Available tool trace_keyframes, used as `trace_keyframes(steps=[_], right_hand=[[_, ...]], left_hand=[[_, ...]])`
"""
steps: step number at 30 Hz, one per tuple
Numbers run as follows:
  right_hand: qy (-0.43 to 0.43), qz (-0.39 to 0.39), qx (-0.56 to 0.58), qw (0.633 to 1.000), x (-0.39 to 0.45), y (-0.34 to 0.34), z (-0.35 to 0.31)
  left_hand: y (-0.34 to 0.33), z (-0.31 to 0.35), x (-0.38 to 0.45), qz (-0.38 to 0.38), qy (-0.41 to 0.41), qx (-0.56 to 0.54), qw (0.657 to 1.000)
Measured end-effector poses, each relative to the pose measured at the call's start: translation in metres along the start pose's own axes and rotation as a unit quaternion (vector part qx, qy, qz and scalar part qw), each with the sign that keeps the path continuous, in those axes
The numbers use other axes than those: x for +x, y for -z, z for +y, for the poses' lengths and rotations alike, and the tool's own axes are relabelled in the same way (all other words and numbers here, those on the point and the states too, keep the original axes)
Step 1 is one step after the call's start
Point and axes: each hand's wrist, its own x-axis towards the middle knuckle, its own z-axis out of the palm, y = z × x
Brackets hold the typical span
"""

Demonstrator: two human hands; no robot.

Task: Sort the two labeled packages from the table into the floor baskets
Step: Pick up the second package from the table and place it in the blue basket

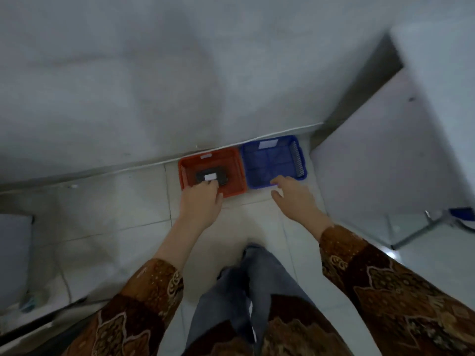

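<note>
Left hand point(203, 199) is curling over the dark labeled package point(211, 177) inside the orange basket point(232, 160), grip unclear; likely light, edge-held. Right hand point(291, 192) is hovering open, empty.

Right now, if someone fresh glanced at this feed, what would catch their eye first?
Two bright baskets side by side against the wall: the orange basket on the left, the blue basket on the right. A dark labeled package lies in the orange one, the left hand at it; the right hand spreads open by the blue basket's front edge.
</note>
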Motion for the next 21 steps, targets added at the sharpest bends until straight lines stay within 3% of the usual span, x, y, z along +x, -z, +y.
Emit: trace_keyframes(steps=[7, 13, 21], right_hand=[[-0.071, 0.114, 0.022, 0.991, -0.104, 0.102, 0.074], [-0.129, 0.22, 0.022, 0.967, -0.191, 0.176, 0.176], [-0.151, 0.272, 0.044, 0.949, -0.257, 0.264, 0.339]], left_hand=[[0.04, 0.113, -0.034, 0.039, -0.089, 0.0, 0.995], [0.039, 0.257, -0.03, 0.046, -0.186, -0.039, 0.981], [0.025, 0.462, -0.016, 0.079, -0.243, -0.07, 0.964]])
